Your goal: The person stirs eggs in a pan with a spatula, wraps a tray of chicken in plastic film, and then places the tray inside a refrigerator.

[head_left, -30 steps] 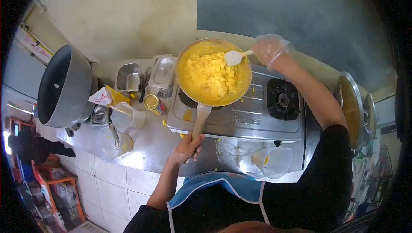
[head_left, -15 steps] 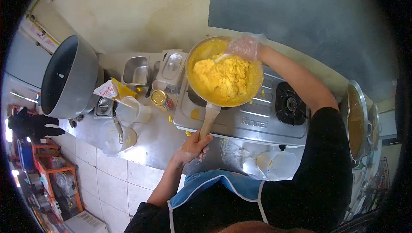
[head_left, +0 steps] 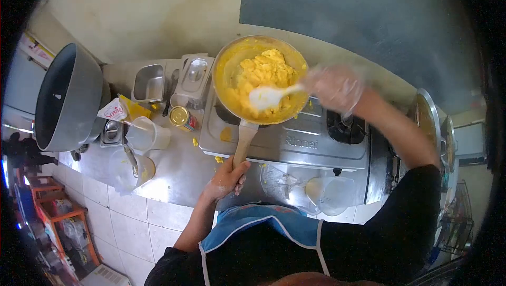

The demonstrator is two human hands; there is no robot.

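My left hand (head_left: 226, 181) is wrapped around the wooden handle (head_left: 244, 143) of a frying pan (head_left: 222, 64). Inside the pan lies a lumpy heap of yellow mixture (head_left: 268, 70), with a smeared coating of it up the walls. My right hand (head_left: 333, 86), in a clear plastic glove, is closed on a white spatula (head_left: 268, 97); motion blurs it slightly. The spatula's head is over the near part of the mixture, and whether it touches is hard to tell. Beneath the pan is a silver two-burner gas stove (head_left: 303, 143).
Left of the stove stand an opened tin can (head_left: 182, 118), metal containers (head_left: 149, 83), plastic jugs (head_left: 147, 133) and a yellow-white packet (head_left: 118, 109). A large grey pot (head_left: 74, 99) is at far left. A plastic jug (head_left: 331, 195) sits before the stove, a wide pot (head_left: 426, 117) at right.
My right hand has moved from the pan's far rim to its right side, and the spatula's white head now shows over the near mixture. My left hand keeps hold of the handle.
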